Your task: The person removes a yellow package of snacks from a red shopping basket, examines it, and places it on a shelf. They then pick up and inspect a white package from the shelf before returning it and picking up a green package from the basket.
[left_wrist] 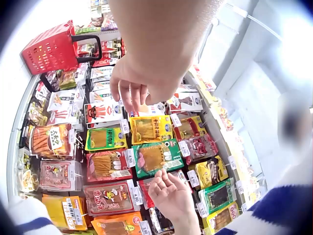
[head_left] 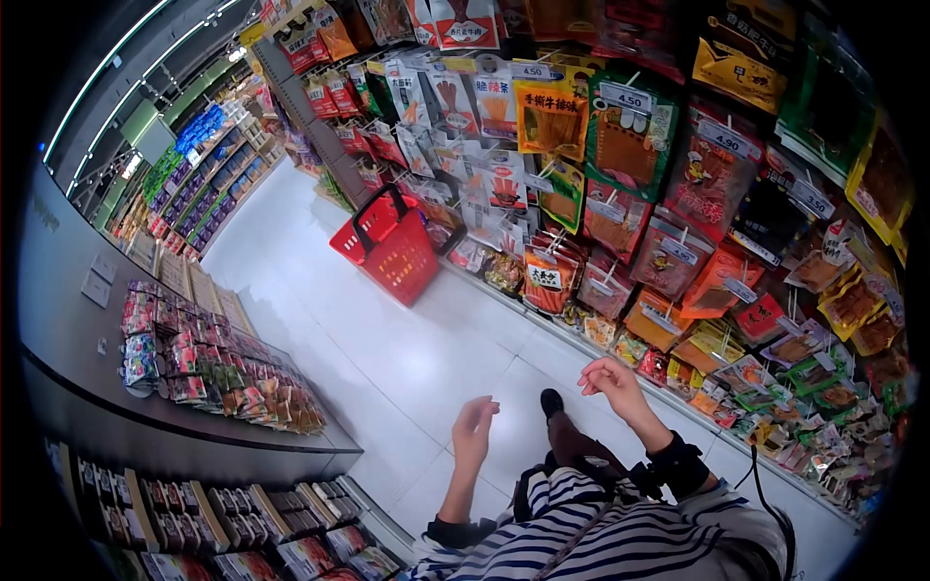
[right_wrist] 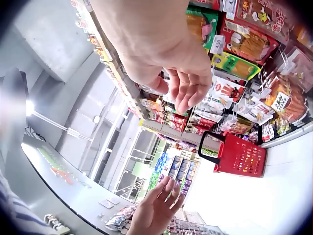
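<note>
In the head view my left hand [head_left: 474, 423] hangs above the white floor with its fingers loosely bent and nothing in them. To its right, my right hand [head_left: 614, 384] hovers near the snack shelf, fingers relaxed and also without any object. Hanging packs line that shelf, among them a green-edged pack [head_left: 632, 136], a yellow-orange pack [head_left: 550, 114] and a red pack [head_left: 715, 174]. The right wrist view shows the right hand [right_wrist: 171, 63] large at the top, while the left hand [right_wrist: 154, 210] appears below with its fingers spread.
A red shopping basket [head_left: 402, 257] with a dark handle sits on the floor against the snack shelf. Across the aisle, small packets [head_left: 232, 373] hang on a grey panel [head_left: 77, 290]. Boxed goods [head_left: 232, 513] fill the lower left shelf. A dark cable [head_left: 780, 513] trails beside the right sleeve.
</note>
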Motion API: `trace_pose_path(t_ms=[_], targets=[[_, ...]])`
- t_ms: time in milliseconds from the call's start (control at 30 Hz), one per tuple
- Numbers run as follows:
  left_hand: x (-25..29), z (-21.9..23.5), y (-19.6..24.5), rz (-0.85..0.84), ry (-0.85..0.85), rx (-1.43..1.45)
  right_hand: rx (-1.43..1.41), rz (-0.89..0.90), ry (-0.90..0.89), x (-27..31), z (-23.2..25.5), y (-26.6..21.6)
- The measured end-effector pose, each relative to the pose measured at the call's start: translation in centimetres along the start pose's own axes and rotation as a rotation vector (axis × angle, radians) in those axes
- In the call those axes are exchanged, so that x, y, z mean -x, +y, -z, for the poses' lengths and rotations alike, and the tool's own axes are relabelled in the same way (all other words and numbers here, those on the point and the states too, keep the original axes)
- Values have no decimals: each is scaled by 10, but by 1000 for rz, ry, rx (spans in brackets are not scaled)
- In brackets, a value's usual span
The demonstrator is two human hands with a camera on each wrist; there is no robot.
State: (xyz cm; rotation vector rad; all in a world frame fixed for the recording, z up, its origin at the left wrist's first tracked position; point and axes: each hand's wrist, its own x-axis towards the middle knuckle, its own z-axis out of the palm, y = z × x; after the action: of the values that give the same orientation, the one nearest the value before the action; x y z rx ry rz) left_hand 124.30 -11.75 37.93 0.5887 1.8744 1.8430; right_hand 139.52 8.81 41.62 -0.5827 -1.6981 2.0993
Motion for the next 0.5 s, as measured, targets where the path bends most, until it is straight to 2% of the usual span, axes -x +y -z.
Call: trace_pose_path(t_ms=[167, 300, 500], targets=[[-46, 8, 12, 5, 18, -23, -51, -99, -104, -59, -25, 27], [-106, 29, 22, -3, 54, -44, -68, -102, -163, -132, -45, 41], [-189, 64, 35, 9, 28, -100, -112, -102, -157, -242, -83, 35]])
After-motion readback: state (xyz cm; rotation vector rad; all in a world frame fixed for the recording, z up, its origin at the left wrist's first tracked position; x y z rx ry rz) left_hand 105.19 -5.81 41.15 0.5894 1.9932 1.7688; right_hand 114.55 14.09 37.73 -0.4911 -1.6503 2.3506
